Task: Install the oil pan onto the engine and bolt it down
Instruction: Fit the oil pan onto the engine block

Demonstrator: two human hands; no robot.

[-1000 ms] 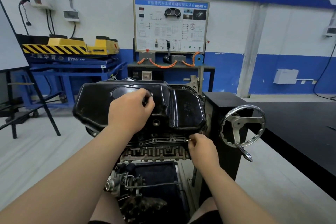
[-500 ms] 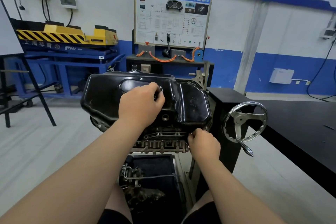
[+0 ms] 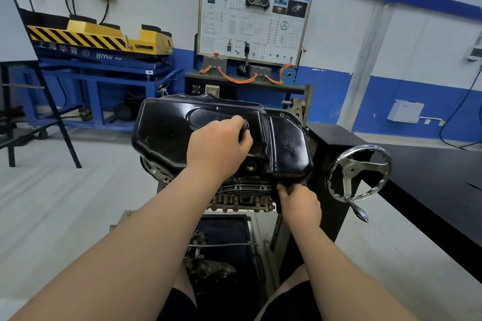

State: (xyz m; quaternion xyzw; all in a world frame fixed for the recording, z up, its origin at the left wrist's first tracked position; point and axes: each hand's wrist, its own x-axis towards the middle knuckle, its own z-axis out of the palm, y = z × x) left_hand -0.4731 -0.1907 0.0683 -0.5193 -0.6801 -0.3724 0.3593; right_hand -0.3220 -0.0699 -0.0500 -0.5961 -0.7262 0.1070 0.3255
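1. Pan [image 3: 167, 135] sits on top of the engine [image 3: 242, 198], black, bulged side up. Its left and far edges overhang the block; the near rim lies along the engine's flange.
2. Left hand [image 3: 219, 148] is on the pan's top, right of centre, fingers curled against the raised oval. Cannot tell whether they clasp anything or only bear down.
3. Right hand [image 3: 300, 203] is low at the near right corner, thumb and fingers pinching the pan's rim where it meets the engine.
4. Handwheel [image 3: 358, 173] stands just right of that hand, apart from it, leaving a narrow gap. The black post [image 3: 336, 143] rises behind the gap.
5. Table [image 3: 430, 190] edge runs along the right and closes that side.
6. Floor [image 3: 65, 203] left of the engine lies open. The easel leg [image 3: 60, 122] and the blue bench [image 3: 99, 73] stand well apart, toward the back wall.
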